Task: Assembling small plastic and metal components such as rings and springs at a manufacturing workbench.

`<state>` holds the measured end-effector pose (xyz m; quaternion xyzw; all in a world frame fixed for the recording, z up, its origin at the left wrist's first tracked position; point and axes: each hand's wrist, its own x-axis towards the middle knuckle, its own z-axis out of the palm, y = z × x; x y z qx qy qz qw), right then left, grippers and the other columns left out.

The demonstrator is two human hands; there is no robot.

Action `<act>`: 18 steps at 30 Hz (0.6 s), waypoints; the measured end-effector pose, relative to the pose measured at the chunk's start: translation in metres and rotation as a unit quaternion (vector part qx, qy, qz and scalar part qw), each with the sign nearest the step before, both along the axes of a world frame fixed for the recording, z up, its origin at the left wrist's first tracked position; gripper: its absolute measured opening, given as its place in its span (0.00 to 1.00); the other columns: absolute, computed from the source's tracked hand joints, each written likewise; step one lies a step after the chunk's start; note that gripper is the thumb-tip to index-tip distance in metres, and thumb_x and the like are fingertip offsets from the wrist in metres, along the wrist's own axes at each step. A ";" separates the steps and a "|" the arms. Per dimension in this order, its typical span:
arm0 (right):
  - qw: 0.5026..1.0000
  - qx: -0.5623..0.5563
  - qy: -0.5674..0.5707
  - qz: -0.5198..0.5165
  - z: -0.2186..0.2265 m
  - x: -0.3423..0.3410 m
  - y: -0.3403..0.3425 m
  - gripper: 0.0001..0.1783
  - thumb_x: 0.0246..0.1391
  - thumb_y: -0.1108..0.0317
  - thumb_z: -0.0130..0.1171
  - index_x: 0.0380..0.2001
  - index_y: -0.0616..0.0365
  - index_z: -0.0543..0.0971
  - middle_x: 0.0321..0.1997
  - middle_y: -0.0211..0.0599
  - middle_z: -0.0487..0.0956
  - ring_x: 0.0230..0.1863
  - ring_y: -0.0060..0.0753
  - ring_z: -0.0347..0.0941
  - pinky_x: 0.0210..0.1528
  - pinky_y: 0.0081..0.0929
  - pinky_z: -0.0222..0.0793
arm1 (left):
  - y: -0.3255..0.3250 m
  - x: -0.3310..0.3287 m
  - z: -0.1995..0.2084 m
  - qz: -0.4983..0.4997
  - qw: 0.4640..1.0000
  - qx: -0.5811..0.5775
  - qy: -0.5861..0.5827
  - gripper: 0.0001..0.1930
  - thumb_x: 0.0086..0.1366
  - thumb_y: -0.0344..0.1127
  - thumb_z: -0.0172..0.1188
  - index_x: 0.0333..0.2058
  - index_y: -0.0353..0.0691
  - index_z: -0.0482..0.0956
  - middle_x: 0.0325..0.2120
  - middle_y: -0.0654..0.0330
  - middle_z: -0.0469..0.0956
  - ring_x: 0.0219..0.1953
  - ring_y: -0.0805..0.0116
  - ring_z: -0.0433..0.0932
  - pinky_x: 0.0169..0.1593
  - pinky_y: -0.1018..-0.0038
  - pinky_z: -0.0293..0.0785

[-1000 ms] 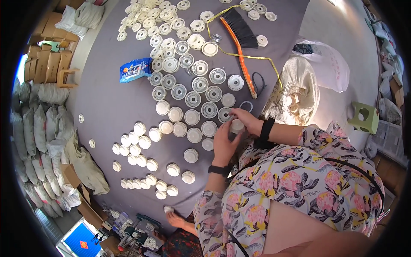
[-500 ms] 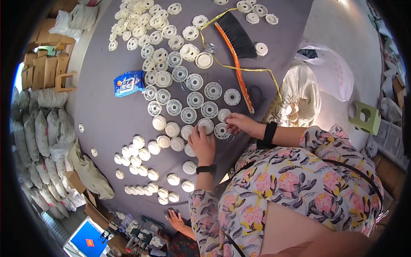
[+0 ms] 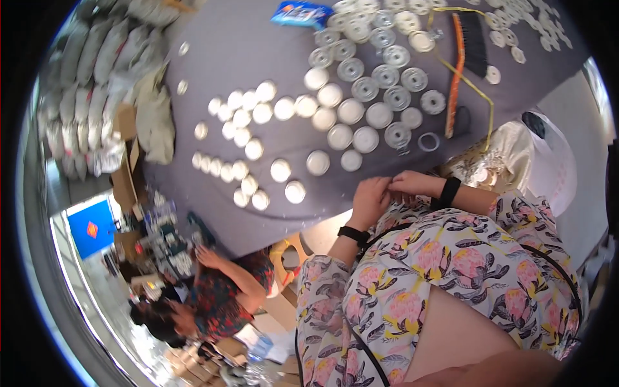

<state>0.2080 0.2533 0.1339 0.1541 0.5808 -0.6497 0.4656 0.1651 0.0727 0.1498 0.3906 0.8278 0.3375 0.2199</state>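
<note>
Two hands meet at the desk (image 3: 258, 51) edge nearest you: left hand (image 3: 371, 201) and right hand (image 3: 407, 184) pinch together on something too small to identify, just below the white round discs (image 3: 351, 138). You seem mid-assembly; next needs steady fingertip alignment.

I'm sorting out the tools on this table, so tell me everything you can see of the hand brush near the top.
The hand brush lies flat on the grey table, near its far right part. It has a long, narrow orange back, plastic by the look, with a block of dark bristles along its right side. It runs nearly straight up and down the picture. A thin yellow cord loops around it. Round white and metal discs lie to its left. No hand touches it.
</note>
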 end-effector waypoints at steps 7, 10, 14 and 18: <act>0.900 0.204 0.187 0.336 -0.008 0.048 -0.104 0.24 0.50 0.51 0.48 0.36 0.62 0.76 0.33 0.48 0.78 0.37 0.46 0.74 0.42 0.38 0.67 | -0.186 0.130 -0.094 0.167 0.892 -0.201 -0.368 0.27 0.55 0.53 0.53 0.43 0.33 0.75 0.40 0.45 0.76 0.42 0.53 0.75 0.44 0.65 0.70; 0.865 0.231 0.195 0.400 -0.036 0.063 -0.124 0.24 0.49 0.50 0.48 0.37 0.61 0.77 0.36 0.51 0.77 0.40 0.50 0.73 0.44 0.40 0.67 | -0.231 0.173 -0.094 0.234 0.776 -0.128 -0.572 0.30 0.56 0.55 0.51 0.49 0.37 0.72 0.45 0.54 0.73 0.43 0.61 0.73 0.39 0.64 0.72; 0.762 0.266 0.270 0.525 -0.079 0.043 -0.151 0.27 0.53 0.48 0.45 0.45 0.58 0.74 0.43 0.48 0.76 0.44 0.50 0.72 0.47 0.40 0.66 | -0.273 0.241 -0.159 0.374 0.674 0.064 -0.634 0.26 0.58 0.53 0.51 0.50 0.43 0.71 0.44 0.62 0.73 0.42 0.66 0.72 0.39 0.69 0.71; 0.708 0.279 0.308 0.570 -0.146 0.041 -0.127 0.21 0.48 0.52 0.48 0.36 0.56 0.78 0.36 0.49 0.78 0.38 0.50 0.74 0.43 0.42 0.68 | -0.287 0.330 -0.205 0.448 0.611 0.008 -0.652 0.21 0.53 0.50 0.59 0.42 0.45 0.77 0.36 0.62 0.79 0.36 0.65 0.76 0.41 0.67 0.72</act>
